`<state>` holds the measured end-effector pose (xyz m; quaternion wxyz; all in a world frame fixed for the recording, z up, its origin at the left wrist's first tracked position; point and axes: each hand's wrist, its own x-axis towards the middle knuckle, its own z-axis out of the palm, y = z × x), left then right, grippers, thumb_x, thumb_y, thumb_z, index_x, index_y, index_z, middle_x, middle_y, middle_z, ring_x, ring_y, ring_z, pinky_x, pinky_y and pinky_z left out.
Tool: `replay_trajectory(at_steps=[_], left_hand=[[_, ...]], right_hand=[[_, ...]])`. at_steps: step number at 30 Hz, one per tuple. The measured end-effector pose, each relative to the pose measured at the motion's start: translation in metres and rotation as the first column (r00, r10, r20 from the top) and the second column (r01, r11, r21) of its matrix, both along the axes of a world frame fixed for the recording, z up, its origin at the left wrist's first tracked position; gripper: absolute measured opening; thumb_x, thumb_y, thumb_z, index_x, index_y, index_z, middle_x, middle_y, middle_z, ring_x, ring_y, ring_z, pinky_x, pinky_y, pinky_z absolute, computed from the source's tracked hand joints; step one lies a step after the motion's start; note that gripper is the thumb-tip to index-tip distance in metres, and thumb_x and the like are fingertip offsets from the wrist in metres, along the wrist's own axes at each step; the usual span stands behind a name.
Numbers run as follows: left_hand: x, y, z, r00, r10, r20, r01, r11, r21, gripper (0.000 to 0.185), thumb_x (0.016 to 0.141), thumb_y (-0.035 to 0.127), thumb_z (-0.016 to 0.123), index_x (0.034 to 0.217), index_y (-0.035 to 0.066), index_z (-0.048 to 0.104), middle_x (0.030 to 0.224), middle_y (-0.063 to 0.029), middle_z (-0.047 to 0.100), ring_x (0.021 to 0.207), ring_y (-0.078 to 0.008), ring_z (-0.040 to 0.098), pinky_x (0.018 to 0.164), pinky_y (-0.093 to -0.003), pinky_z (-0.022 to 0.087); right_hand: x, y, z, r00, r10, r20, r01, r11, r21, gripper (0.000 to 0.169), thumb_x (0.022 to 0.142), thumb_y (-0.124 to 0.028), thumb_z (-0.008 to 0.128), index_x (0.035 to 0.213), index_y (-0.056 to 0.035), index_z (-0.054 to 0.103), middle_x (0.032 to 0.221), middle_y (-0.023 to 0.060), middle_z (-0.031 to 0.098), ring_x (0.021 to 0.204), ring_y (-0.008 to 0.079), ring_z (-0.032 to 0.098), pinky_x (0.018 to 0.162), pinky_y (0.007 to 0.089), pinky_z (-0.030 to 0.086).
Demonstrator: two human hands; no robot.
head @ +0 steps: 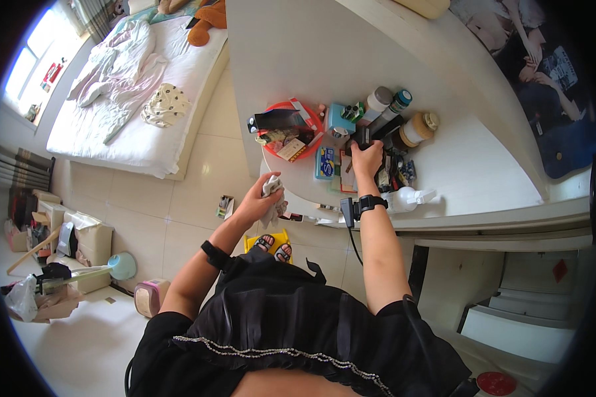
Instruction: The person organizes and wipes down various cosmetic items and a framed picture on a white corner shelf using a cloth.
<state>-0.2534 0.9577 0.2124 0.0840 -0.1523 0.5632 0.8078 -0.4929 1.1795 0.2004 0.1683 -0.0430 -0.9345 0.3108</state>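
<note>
A crumpled light-grey cloth (pixel 272 191) is gripped in my left hand (pixel 259 198), held out just off the rounded end of the white shelf (pixel 298 181). My right hand (pixel 366 160) reaches in among the items on that shelf, its fingers on a dark box-like object (pixel 361 136); how firmly they close on it is hidden. Left of this hand stand a blue packet (pixel 325 163) and a light-blue box (pixel 339 118). A red plastic basket (pixel 320 119) holds several boxes and packets. Right of the hand lies a cluster of small dark items (pixel 392 171).
Near my right forearm lies a white spray bottle (pixel 408 198). Several jars, one with a tan wrap (pixel 417 130), stand towards the back. My feet are on a yellow stool (pixel 276 244). A bed (pixel 179 144) is at the far left; a small box (pixel 224 206) sits on the floor.
</note>
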Motion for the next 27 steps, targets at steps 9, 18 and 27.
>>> replay_trajectory(at_steps=[9,18,27], left_hand=[[0.005,-0.004,-0.014,0.999,0.027,-0.033,-0.027,0.999,0.025,0.047,0.100,0.011,0.058,0.143,0.016,0.042,0.113,-0.0093,0.061,0.095,-0.0213,0.066,0.073,-0.0351,0.057],[-0.043,0.008,-0.019,0.988,-0.002,-0.156,0.003,1.000,0.002,0.049,0.096,0.007,0.064,0.140,0.014,0.044,0.107,-0.0047,0.064,0.095,-0.0181,0.067,0.081,-0.0358,0.056],[-0.053,0.006,0.023,0.933,-0.091,-0.349,0.070,0.995,-0.071,0.044,0.097,0.007,0.061,0.138,0.013,0.048,0.117,-0.0068,0.063,0.110,-0.0154,0.060,0.096,-0.0335,0.051]], right_hand=[[-0.002,-0.004,-0.001,0.990,0.110,0.085,-0.111,0.994,0.008,0.072,0.072,-0.039,0.083,0.121,0.0017,0.049,0.119,0.0249,0.059,0.108,0.0450,0.059,0.089,0.0511,0.050],[0.044,0.030,0.056,0.949,0.315,-0.029,-0.313,0.948,0.055,0.045,0.078,-0.023,0.079,0.113,-0.0051,0.058,0.104,0.0128,0.064,0.078,0.0265,0.068,0.074,0.0397,0.054],[0.180,0.005,0.381,0.578,0.746,-0.330,-0.786,0.618,0.022,0.006,0.088,-0.005,0.069,0.093,-0.0038,0.073,0.077,0.0048,0.071,0.066,0.0094,0.066,0.060,0.0233,0.051]])
